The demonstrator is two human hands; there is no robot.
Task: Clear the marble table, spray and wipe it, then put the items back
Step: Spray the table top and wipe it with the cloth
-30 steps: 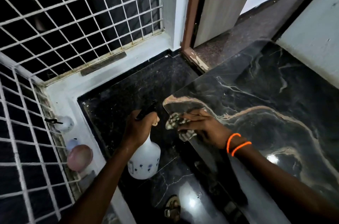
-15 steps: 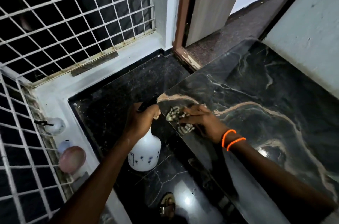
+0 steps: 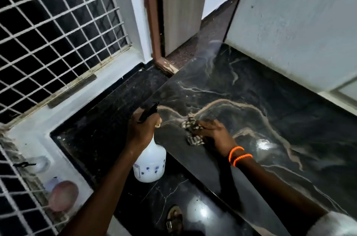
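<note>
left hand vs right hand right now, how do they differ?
The left hand grips the white spray bottle by its neck, held off the table's edge; the right hand presses a patterned cloth flat on the marble table. The right wrist wears orange bands; the left is bare. Both are busy with cleaning tools.

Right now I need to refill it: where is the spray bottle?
In the head view, left of centre: the left hand grips the white spray bottle by its neck, just off the marble table's left edge, beside the cloth.
</note>
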